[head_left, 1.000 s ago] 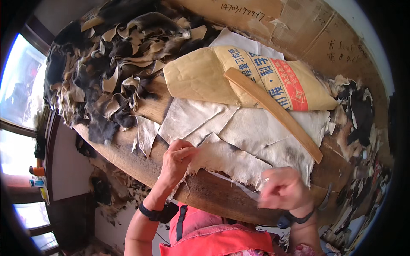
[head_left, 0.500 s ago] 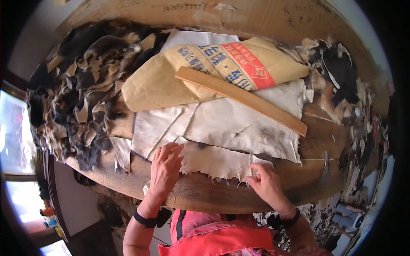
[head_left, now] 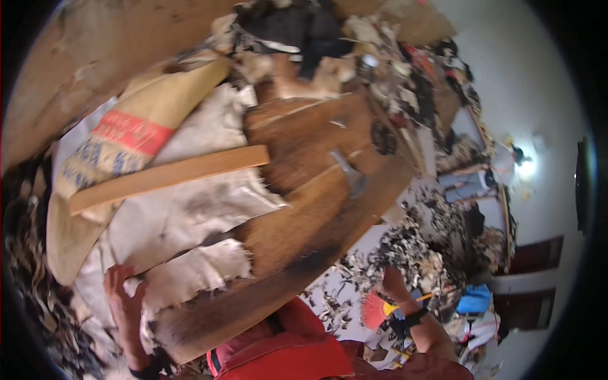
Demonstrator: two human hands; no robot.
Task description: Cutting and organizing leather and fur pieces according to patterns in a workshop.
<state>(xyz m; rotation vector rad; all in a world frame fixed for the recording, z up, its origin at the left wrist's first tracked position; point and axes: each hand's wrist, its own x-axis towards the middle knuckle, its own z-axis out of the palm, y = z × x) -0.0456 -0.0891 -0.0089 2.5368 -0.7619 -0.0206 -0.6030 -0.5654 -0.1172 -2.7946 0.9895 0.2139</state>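
A torn strip of whitish hide [head_left: 196,271] lies along the near side of the wooden work board [head_left: 297,221]. At its left end is my left hand [head_left: 123,301], fingers and thumb apart, resting at the edge of the hide. My right hand [head_left: 394,285] is off the board, stretched out to the right above the scrap-strewn floor. Its fingers are blurred, and whether anything is in them I cannot tell. Behind the strip a larger pale hide [head_left: 171,218] is spread out. A long wooden bar [head_left: 171,177] and a folded brown paper sack [head_left: 142,107] lie over it.
A fan-shaped metal blade [head_left: 354,180] lies on the board's right part. Hide scraps [head_left: 405,247] cover the floor, with a red and yellow broom [head_left: 375,310] and a blue bag [head_left: 475,299]. Dark offcuts [head_left: 291,31] are heaped at the back. Another person [head_left: 472,180] is farther right.
The view has swung to the right, bringing the floor and far wall into sight. My right hand has left the strip and moved out past the board; my left hand stays by the hide.
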